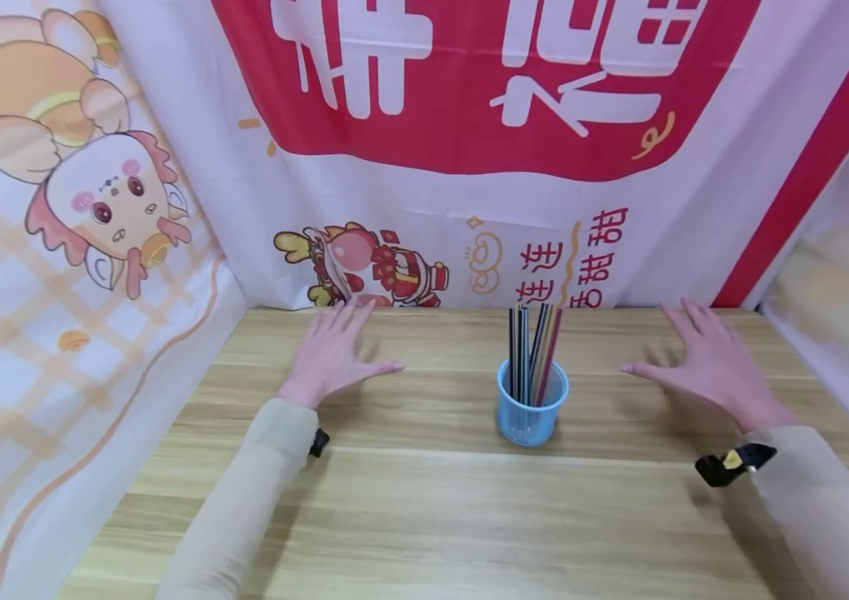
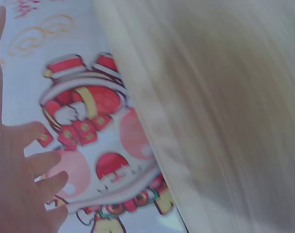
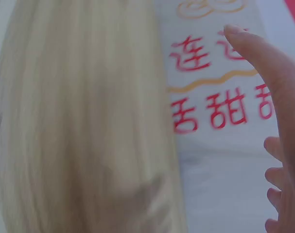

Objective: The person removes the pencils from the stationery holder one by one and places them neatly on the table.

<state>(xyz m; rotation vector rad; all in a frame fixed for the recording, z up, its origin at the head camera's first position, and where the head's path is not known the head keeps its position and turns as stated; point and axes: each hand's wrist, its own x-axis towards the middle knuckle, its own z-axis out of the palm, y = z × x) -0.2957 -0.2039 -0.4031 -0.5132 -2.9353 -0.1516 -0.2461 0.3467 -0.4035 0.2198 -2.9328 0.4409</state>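
In the head view my two hands lie well apart, fingers spread and straight, holding nothing: my left hand [image 1: 334,354] to one side and my right hand [image 1: 712,358] to the other, with the blue cup [image 1: 529,425] on the table between them. The cup sits a little nearer my body than my thumbs do, and the right hand is the nearer, its thumb pointing in towards the rim. The thin sticks [image 1: 534,354] stand in the cup, long axis close to upright, a few leaning, their tops well above the rim. The table [image 1: 409,525] is pale wood with its grain running side to side; printed cloth [image 1: 469,192] hangs at its far edge, and more cloth rises on both sides. Shadows suggest that my palms are held above the wood, though I cannot be sure. In the left wrist view my left fingers show against a printed cartoon figure on the cloth, beside the blurred wood; no cup shows. In the right wrist view my right thumb stands away from the fingers, before red lettering, with wood alongside; the cup is out of sight there too.
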